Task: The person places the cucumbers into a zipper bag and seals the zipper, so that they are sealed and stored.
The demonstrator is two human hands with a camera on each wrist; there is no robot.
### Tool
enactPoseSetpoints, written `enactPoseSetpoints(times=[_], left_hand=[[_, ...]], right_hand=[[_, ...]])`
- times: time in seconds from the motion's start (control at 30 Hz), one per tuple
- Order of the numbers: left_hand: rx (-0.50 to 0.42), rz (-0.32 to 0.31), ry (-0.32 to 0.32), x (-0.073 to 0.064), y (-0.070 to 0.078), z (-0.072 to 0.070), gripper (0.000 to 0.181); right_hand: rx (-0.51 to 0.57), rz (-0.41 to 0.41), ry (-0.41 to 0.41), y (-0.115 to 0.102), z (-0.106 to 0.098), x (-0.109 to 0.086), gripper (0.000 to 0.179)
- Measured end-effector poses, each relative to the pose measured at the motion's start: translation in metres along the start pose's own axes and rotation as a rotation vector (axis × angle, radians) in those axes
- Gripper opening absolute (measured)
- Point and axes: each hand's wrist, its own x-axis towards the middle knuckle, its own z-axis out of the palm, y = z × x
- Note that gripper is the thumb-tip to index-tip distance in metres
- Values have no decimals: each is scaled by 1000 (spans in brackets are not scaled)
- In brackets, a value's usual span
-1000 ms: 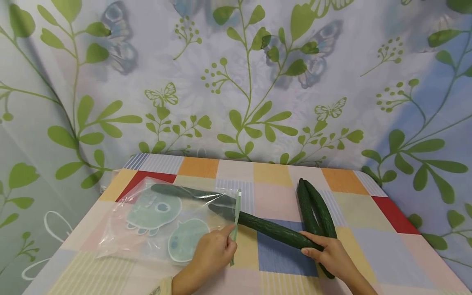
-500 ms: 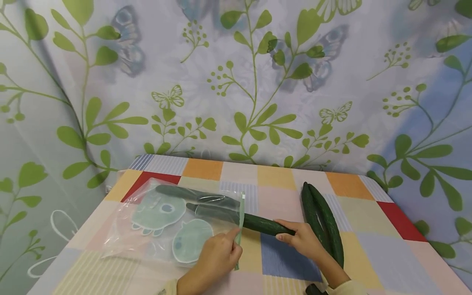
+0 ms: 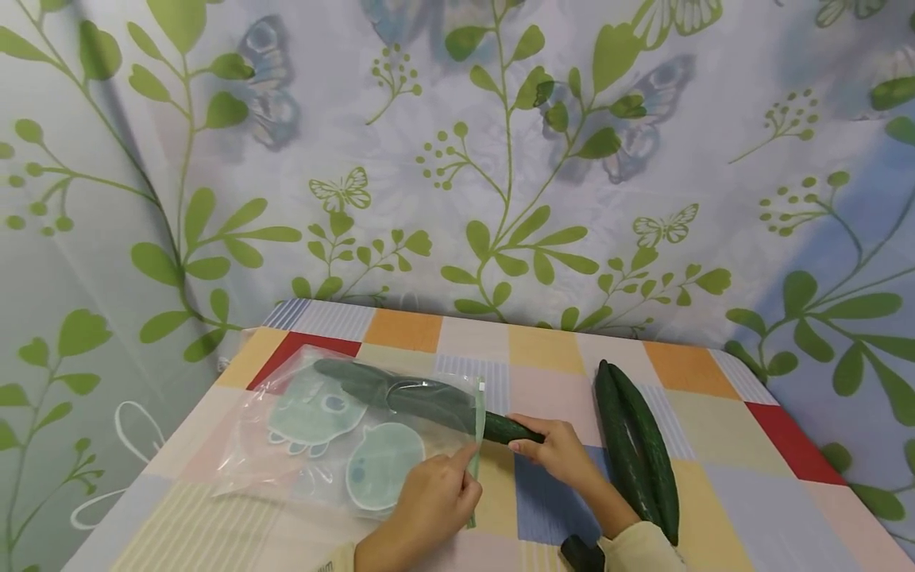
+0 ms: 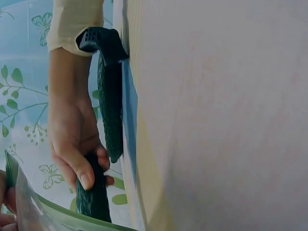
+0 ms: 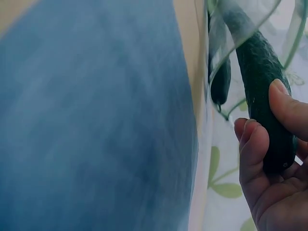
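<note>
Long dark-green cucumber with bumpy skin (image 5: pixel 257 77): most of its length lies inside the clear plastic zip bag with a green rim (image 3: pixel 336 469), near end projecting from the mouth. Right hand (image 3: pixel 561 453): thumb on one side, fingers curled round the other, gripping that end. Left hand (image 3: pixel 439 496): fingers folded, thumb and index finger appearing to pinch the green rim, just nearer me than where the cucumber crosses it. Second dark-green cucumber (image 3: pixel 341 372) appears wholly inside; two further dark-green cucumbers (image 3: pixel 652 435) lie side by side on the patchwork tablecloth (image 3: pixel 546 347), just right of my right forearm. Risks, as I judge them: if my left pinch slips, the bag could slide along with the cucumber; if the rim folds inward against the bumpy skin, it may snag; the two in the bag overlap in view, so they could wedge and strain the thin plastic; the small white slider (image 3: pixel 482 387) at the rim's far end might also catch. Writing: none found on the bag, only pale-green cartoon shapes (image 3: pixel 386 469). Dark lettering (image 3: pixel 327 566) on my cream left cuff (image 3: pixel 345 558) is cut off, unreadable. Tiny pale mark (image 5: pixel 285 164) on the cucumber's held end; too small to identify.
</note>
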Motion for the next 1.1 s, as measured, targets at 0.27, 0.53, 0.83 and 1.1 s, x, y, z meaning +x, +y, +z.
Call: enactPoseSetpoints(times=[0.27, 0.53, 0.83, 1.1], left_hand=[[-38, 4, -6, 1, 1, -2, 37], [-16, 28, 38, 2, -1, -2, 37], [13, 51, 49, 0, -3, 2, 35], [22, 49, 23, -3, -4, 7, 35]], right_hand=[[91, 31, 2, -20, 17, 18, 40], [126, 83, 66, -11, 42, 38, 34], [5, 85, 56, -5, 46, 43, 20], [-160, 90, 56, -4, 43, 44, 36]])
